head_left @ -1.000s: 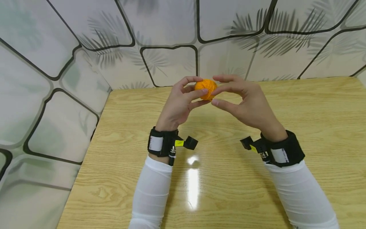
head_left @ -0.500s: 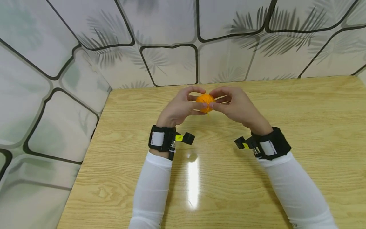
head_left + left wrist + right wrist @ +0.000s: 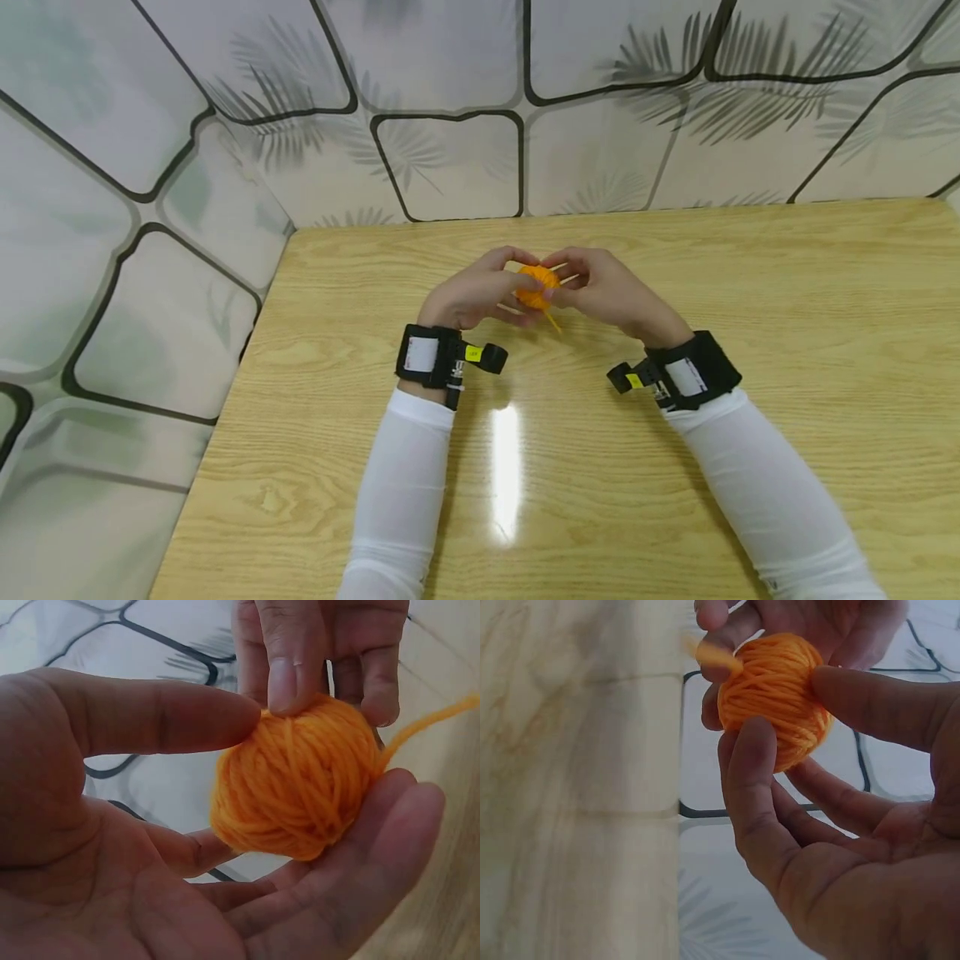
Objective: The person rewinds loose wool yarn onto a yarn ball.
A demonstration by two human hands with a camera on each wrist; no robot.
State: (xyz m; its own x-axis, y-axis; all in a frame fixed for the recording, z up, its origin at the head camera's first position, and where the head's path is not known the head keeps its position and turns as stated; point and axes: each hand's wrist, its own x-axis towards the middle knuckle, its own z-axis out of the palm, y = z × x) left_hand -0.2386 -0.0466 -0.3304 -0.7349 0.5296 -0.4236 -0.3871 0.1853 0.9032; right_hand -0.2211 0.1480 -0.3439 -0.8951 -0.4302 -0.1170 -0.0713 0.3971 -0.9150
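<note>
Between my two hands is a small ball of orange yarn (image 3: 534,287), raised above the table, with a short loose strand (image 3: 553,322) sticking out from its lower side. My left hand (image 3: 480,292) holds the ball from the left, thumb on the near side and fingers curved around it. From the right, my right hand (image 3: 607,292) grips it too, its thumb and fingertips on the wound yarn. Close up in the left wrist view, the yarn ball (image 3: 300,780) rests between thumb and fingers. The right wrist view shows the yarn ball (image 3: 776,697) pinched by the right hand's fingers.
A wood-grain table (image 3: 315,467) lies beneath both arms, with a bright light reflection in its middle. Behind it and on the left stand walls (image 3: 450,67) patterned with dark lines and leaves. Each wrist wears a black strap (image 3: 693,371) with a small camera.
Both hands have come down and nearer with the yarn ball. The right hand has closed in from loosely spread fingers to gripping the ball. The loose strand now shows more.
</note>
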